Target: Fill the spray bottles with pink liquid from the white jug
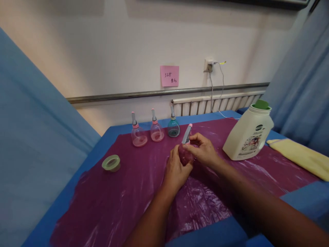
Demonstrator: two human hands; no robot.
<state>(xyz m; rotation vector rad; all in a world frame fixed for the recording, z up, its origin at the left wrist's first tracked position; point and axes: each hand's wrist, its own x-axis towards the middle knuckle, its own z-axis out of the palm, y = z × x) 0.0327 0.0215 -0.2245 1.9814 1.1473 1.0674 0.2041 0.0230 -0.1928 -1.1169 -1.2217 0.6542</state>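
Both my hands meet over the middle of the table around a small round clear bottle (pixel 185 154) with a pink collar and a grey spout. My left hand (pixel 175 170) cups the bottle's body from below and the left, fingers wrapped round it. My right hand (pixel 204 150) pinches the bottle's neck at the pink collar, fingers closed. The spout points up and to the right.
Three similar small bottles stand in a row at the back: two pink-collared ones (pixel 138 135) (pixel 156 130) and a teal one (pixel 173 126). A green cap (pixel 111 163) lies at the left. A large white jug (pixel 248 134) stands at the right beside a yellow cloth (pixel 300 156). Purple plastic sheet (pixel 123 202) covers the blue table.
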